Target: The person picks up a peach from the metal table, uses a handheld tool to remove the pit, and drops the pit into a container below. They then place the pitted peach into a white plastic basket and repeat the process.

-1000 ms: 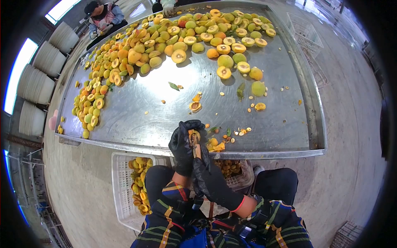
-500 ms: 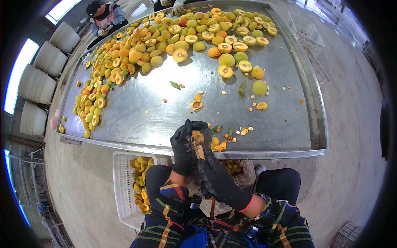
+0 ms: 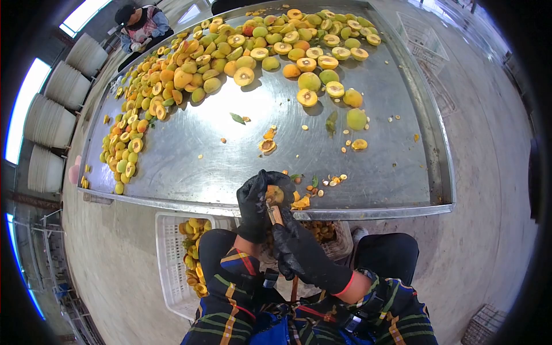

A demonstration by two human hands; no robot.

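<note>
My left hand (image 3: 253,204), in a black glove, is wrapped round a halved yellow fruit (image 3: 275,195) at the table's near edge. My right hand (image 3: 299,247), gloved too, grips a small tool with a wooden handle (image 3: 276,215); its metal end touches the fruit. Just right of the hands, orange fruit scraps (image 3: 301,202) and several small pits (image 3: 334,181) lie on the metal table (image 3: 218,167). Many whole and halved fruits (image 3: 190,72) are heaped along its far and left sides.
Below the table edge are a white crate (image 3: 172,259) of fruit pieces and a second crate (image 3: 339,247) partly behind my right arm. Another person (image 3: 144,29) sits at the far left near stacked white tubs (image 3: 46,121). A wire crate (image 3: 422,37) stands right of the table.
The view has shifted slightly. Both hands stay together at the fruit, with the tool turned a little. The gloved hand of another person at the far edge is no longer visible.
</note>
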